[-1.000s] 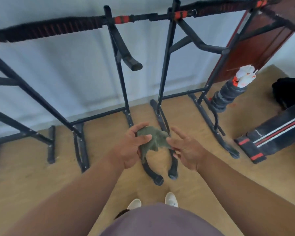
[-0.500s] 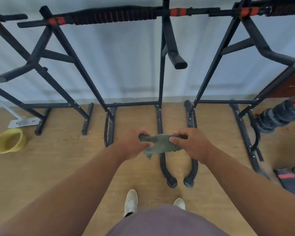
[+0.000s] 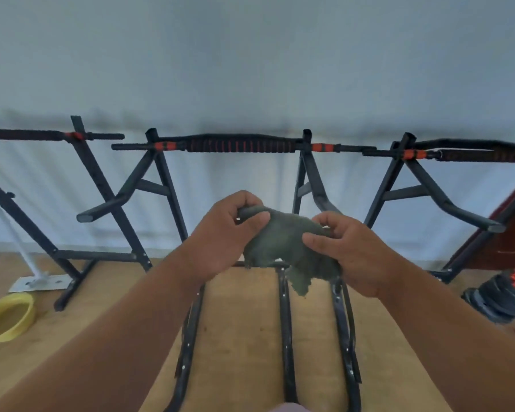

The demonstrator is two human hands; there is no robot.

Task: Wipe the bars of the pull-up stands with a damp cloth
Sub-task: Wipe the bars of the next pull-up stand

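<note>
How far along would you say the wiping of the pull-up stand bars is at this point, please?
Nothing looks wiped so far. In hand: the left hand and right hand both grip the green cloth, holding it in the air in front of the stands, with no bar visibly touched. Left: the padded top bar, the angled side bars and the floor rails.

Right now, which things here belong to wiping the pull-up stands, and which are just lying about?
For the job:
cloth, gripped by left hand and right hand
middle stand's top bar
left stand
right stand

Lying about:
yellow bowl on the floor, left
stack of weight plates, right
white post with base plate, left
</note>
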